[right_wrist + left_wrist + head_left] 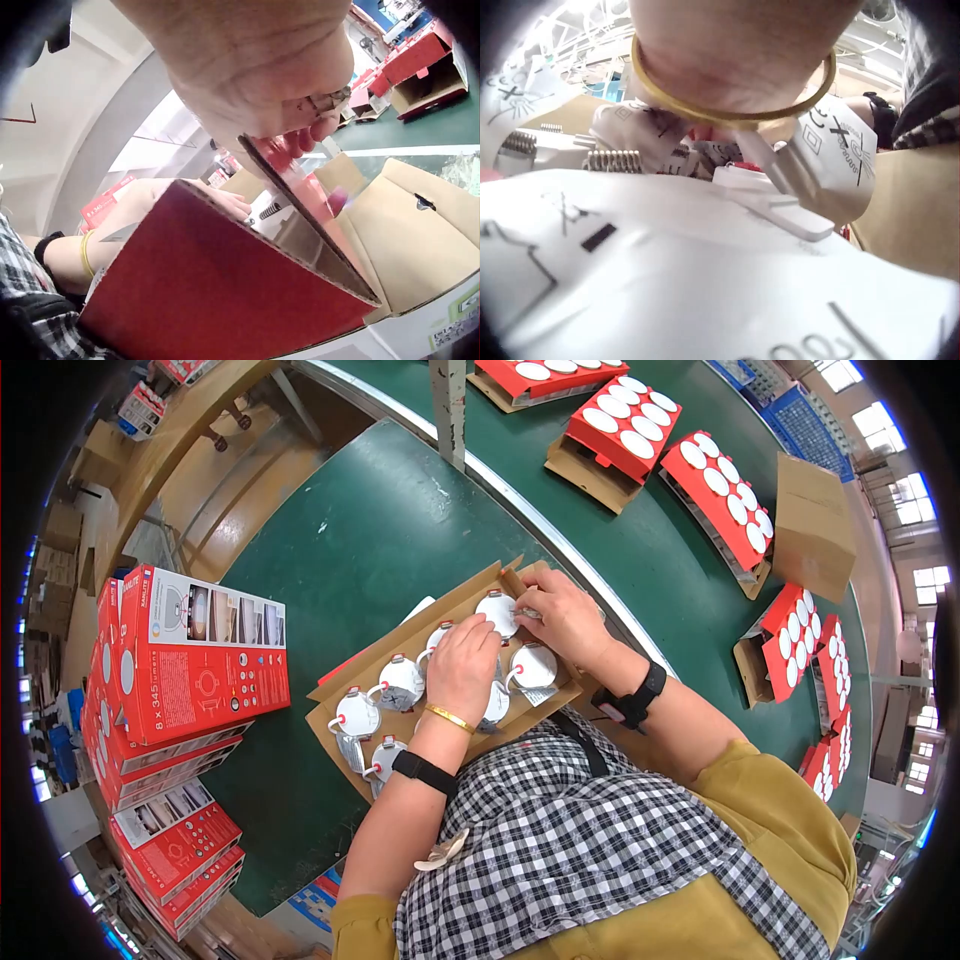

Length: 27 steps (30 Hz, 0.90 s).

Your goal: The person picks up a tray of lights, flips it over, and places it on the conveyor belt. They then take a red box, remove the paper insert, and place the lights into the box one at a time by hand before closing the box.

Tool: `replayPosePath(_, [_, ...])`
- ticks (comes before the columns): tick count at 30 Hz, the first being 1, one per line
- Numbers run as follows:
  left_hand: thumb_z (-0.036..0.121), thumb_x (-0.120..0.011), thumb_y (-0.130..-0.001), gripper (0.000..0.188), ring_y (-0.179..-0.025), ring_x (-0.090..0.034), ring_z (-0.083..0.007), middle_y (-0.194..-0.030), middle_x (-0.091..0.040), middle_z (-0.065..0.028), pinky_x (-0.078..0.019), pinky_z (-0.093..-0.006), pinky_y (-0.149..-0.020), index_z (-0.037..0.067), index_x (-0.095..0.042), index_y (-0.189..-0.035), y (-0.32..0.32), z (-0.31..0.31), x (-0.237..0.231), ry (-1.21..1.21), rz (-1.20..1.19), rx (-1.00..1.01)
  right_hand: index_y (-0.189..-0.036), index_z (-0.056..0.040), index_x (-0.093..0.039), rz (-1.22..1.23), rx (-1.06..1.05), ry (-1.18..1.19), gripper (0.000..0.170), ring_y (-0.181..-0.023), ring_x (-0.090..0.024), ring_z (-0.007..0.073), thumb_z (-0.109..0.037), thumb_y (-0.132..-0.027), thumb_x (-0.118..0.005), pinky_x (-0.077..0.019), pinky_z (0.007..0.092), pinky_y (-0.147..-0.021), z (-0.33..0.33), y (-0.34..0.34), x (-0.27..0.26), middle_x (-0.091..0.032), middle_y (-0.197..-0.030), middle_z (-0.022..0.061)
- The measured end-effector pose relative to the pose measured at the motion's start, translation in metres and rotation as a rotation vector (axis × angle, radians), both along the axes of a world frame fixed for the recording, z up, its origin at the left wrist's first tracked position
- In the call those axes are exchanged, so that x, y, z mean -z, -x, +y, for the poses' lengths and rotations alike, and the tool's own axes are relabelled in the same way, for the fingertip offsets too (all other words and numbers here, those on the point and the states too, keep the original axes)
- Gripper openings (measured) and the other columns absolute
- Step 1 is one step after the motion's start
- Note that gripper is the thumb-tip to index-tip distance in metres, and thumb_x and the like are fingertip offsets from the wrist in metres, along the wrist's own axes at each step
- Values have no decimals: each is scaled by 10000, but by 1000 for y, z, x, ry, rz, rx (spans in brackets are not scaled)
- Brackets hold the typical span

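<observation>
An open cardboard box [335,735] holds several round white downlights [357,713] with red-tipped cables and printed paper leaflets [400,698]. My left hand [463,670] reaches over the middle of the box, fingertips beside the downlights at its far side. In the right wrist view, those left fingers [229,201] lie loosely extended near a spring clip [270,211]. My right hand [565,615] is at the far right corner, next to a white downlight [497,612]. Its curled fingers grip a small crumpled piece of printed paper [326,100]; the fingertips are partly hidden behind a box flap [300,202].
Red printed cartons [210,680] are stacked at the left. Beyond a metal rail [530,520], open red boxes with white discs [625,420] stand on the green table [370,510]. A plain cardboard carton [815,525] sits at the right. A metal post [448,415] rises at the rail.
</observation>
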State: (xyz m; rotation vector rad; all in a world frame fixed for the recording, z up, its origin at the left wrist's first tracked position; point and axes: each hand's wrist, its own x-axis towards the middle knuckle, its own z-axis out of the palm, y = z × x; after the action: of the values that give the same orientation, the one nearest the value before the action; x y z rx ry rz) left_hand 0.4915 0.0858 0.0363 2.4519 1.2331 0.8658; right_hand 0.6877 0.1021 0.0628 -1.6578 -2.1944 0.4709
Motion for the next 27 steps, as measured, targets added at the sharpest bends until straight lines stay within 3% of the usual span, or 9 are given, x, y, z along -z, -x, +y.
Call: replayPosePath(27, [63,-641,-773,111,-1077,-637,-262,-988,-687,-100,-516,-390,-895,33,-660,-878,-2,2,2,-20,32,11,-884,-111,-711,-8,-47,-23,159,-1049,-599,238,-172,-748,-766,-528,360,-829,1,-5,2,-601,-1130,35])
